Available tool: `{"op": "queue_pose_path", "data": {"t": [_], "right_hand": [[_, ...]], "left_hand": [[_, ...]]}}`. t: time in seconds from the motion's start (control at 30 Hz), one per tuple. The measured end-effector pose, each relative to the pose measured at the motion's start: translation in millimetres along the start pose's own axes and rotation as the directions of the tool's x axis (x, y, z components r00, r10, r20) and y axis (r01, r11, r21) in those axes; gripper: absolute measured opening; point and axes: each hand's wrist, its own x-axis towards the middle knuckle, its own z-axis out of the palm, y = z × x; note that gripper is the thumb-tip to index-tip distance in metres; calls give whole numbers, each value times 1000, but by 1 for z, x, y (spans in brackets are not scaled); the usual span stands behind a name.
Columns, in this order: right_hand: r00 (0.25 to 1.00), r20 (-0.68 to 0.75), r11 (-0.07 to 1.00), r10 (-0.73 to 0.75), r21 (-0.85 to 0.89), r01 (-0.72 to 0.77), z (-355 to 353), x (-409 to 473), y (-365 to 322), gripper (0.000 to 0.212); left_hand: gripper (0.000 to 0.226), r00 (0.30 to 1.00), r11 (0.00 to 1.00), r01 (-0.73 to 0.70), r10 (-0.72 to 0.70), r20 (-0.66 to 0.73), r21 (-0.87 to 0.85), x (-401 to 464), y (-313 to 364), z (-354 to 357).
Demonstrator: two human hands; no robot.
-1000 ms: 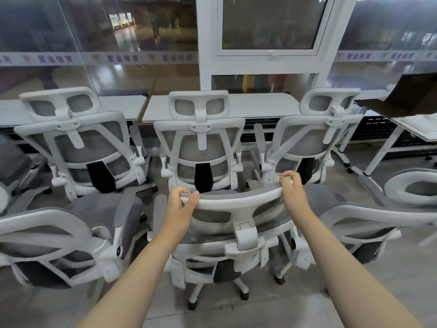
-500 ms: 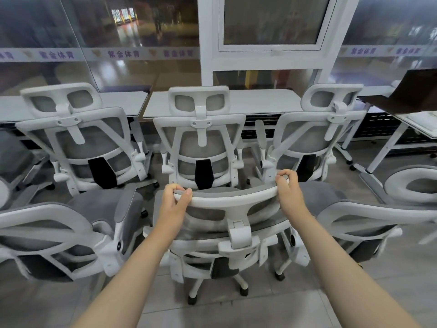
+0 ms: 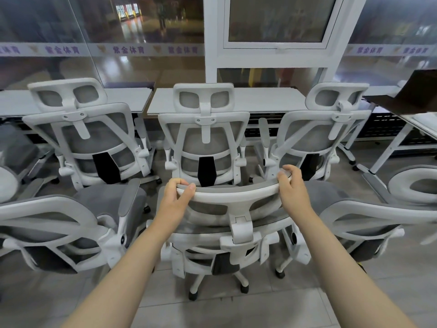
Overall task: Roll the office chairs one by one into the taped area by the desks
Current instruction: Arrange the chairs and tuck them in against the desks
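Head view: both hands, left and right, grip the headrest of the chair at centre frame; pushing further may knock the parked chair just ahead.

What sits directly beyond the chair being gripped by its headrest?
Beyond the gripped chair stands the middle chair of a front row of three, then a white desk. The middle chair's seat and base are hidden by the headrest.
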Motion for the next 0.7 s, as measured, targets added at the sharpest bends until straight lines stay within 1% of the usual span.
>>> {"op": "queue_pose_path", "data": {"t": [0.07,0.1,0.17,0.27,0.37,0.43,0.53,0.6,0.7], "right_hand": [[989,-11,969,-148,-201,143,-1,-6,-7,41],[970,4,928,-242,-292,233,2,-11,-13,45],[915,105,817,-390,-420,396,15,-26,-28,49],[834,289,650,-470,-525,549,49,-52,-45,54],[765,375,537,-523,-552,638,83,-73,-59,56],[709,431,477,-558,-533,699,106,-84,-67,56],[620,530,395,-579,-484,781,143,-98,-78,58],[574,592,385,-566,-426,819,171,-107,-84,60],[513,663,402,-545,-331,854,214,-123,-96,60]], "left_hand": [[23,998,996,-66,65,22,60,0,-3,-10],[27,994,990,-103,100,38,93,0,-4,-15],[30,986,977,-160,153,61,144,-1,-6,-25],[34,979,956,-204,199,48,209,-6,-10,-37],[42,969,916,-246,240,58,318,-12,-20,-52],[45,961,870,-273,265,77,410,-17,-29,-66],[49,966,827,-247,251,62,505,-25,-43,-93],[51,973,811,-209,226,36,547,-33,-55,-117],[49,983,795,-120,177,-39,594,-49,-70,-160]]}}
